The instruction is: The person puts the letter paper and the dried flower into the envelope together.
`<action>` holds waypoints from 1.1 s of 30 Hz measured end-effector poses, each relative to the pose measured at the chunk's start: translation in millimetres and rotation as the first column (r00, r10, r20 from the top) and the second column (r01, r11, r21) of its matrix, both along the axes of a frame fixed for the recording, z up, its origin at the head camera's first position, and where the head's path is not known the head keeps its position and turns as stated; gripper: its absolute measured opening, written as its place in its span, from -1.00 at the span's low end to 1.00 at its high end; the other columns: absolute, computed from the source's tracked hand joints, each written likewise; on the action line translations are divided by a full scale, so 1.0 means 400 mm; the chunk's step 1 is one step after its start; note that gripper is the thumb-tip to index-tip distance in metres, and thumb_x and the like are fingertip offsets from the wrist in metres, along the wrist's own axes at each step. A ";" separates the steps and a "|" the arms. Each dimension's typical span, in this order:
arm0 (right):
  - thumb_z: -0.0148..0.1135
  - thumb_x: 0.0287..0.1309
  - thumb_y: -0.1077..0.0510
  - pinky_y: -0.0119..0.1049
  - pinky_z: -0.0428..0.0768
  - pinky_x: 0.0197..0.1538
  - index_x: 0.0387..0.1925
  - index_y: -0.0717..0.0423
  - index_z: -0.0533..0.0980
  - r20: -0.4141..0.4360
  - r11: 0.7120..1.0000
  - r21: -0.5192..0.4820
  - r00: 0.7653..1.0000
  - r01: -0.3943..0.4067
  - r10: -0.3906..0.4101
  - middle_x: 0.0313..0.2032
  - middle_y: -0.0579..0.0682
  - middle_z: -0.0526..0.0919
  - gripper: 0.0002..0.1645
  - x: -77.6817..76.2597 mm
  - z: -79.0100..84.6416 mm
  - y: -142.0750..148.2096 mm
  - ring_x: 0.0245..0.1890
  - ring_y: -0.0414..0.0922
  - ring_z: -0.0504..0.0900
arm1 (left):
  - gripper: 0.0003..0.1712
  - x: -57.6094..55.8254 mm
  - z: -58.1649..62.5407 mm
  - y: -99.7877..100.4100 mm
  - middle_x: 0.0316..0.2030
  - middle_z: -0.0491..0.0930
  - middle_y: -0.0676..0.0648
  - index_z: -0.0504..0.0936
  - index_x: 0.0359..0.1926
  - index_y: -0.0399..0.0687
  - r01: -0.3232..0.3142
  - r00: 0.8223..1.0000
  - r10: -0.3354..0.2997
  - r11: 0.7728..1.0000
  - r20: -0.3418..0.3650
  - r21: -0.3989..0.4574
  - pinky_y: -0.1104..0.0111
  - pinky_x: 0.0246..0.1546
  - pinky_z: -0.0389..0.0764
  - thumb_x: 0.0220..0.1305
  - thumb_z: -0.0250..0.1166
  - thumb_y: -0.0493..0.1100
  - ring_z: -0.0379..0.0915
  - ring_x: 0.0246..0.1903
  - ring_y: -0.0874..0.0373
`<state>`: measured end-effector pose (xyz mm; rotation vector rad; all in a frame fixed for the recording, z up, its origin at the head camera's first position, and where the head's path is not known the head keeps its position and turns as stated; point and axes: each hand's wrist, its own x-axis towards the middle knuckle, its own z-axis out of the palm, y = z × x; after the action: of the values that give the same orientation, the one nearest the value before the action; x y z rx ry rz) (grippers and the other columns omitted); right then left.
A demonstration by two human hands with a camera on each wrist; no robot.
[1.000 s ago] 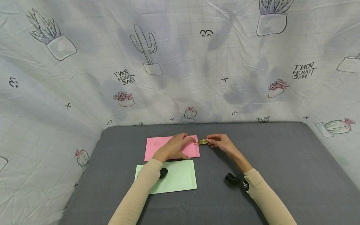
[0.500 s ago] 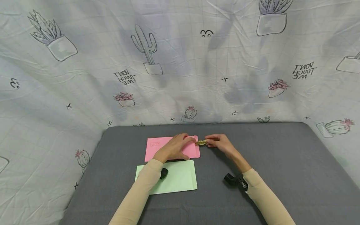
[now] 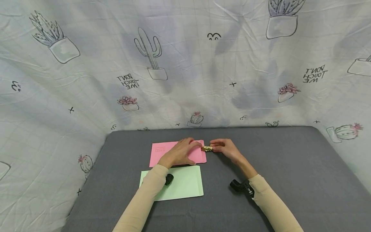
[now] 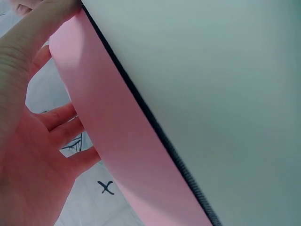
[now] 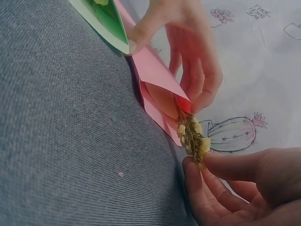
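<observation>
A pink envelope (image 3: pixel 162 152) lies flat on the far part of the table, its mouth facing right. My left hand (image 3: pixel 180 153) spans it, thumb at the near edge and fingers at the far edge by the mouth. In the right wrist view the mouth gapes between the upper and lower layers. My right hand (image 3: pixel 227 149) pinches a sprig of dried pale-yellow flowers (image 5: pixel 192 136) between thumb and fingertips. Its stems reach inside the pink envelope, where their ends are hidden; the blossoms stay outside.
Nearer me, a light-green envelope (image 3: pixel 185 180) lies partly under my left forearm. Yellowish-green plant matter (image 5: pixel 100 2) shows in its mouth. A grey cloth covers the table (image 3: pixel 275 161), and a printed curtain (image 3: pixel 185 64) hangs behind its back edge.
My right hand has moved slightly left, and the flower sprig's stems have slid farther into the pink envelope. The left hand keeps its place over the envelope.
</observation>
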<state>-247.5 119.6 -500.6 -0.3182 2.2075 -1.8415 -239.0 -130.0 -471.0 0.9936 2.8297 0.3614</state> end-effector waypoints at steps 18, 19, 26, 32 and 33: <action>0.17 0.23 0.44 -0.33 0.60 -0.14 0.09 0.47 0.49 -0.068 0.996 0.088 0.998 0.003 0.003 -0.05 0.34 0.65 -0.62 -0.009 -0.002 -0.005 -0.06 0.11 0.66 | -0.10 -0.010 0.008 0.005 0.21 0.32 -0.10 0.38 0.31 0.29 0.006 1.000 -0.006 1.000 0.022 0.000 0.09 0.32 0.24 -0.07 0.57 0.14 0.26 0.23 -0.02; 0.17 0.23 0.44 -0.32 0.61 -0.13 0.09 0.48 0.49 -0.073 0.996 0.090 0.997 0.003 0.004 -0.05 0.34 0.65 -0.62 -0.008 -0.003 -0.005 -0.06 0.12 0.66 | -0.10 -0.010 0.008 0.005 0.21 0.33 -0.10 0.38 0.31 0.29 0.009 1.000 -0.009 1.000 0.020 -0.002 0.09 0.32 0.25 -0.07 0.57 0.15 0.26 0.22 -0.02; 0.19 0.22 0.44 -0.25 0.65 -0.10 0.09 0.49 0.49 -0.099 0.997 0.071 0.995 -0.018 0.025 -0.06 0.36 0.64 -0.61 -0.002 -0.007 -0.006 -0.06 0.16 0.66 | -0.14 -0.010 0.009 0.007 0.20 0.33 -0.09 0.39 0.28 0.32 0.002 0.999 -0.002 1.000 0.037 -0.015 0.09 0.31 0.25 -0.07 0.57 0.13 0.26 0.22 -0.01; 0.22 0.17 0.46 -0.32 0.65 -0.16 0.08 0.52 0.48 -0.124 0.998 0.050 0.991 -0.039 0.045 -0.09 0.37 0.65 -0.59 0.003 -0.011 -0.009 -0.10 0.17 0.67 | -0.15 -0.007 0.009 0.012 0.20 0.33 -0.09 0.40 0.27 0.33 0.011 0.999 -0.010 1.000 0.040 -0.028 0.11 0.31 0.26 -0.07 0.56 0.13 0.26 0.23 -0.01; 0.22 0.17 0.47 -0.31 0.66 -0.16 0.07 0.52 0.48 -0.125 0.998 0.046 0.991 -0.043 0.049 -0.10 0.37 0.65 -0.59 0.005 -0.012 -0.010 -0.10 0.17 0.67 | -0.15 -0.005 0.010 0.013 0.21 0.33 -0.10 0.40 0.27 0.32 0.015 0.999 -0.014 1.000 0.040 -0.025 0.10 0.31 0.26 -0.07 0.57 0.13 0.26 0.23 -0.02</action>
<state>-245.5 115.6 -505.3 -0.4860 2.2980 -1.7934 -241.1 -124.9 -467.1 0.9906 2.7826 0.3398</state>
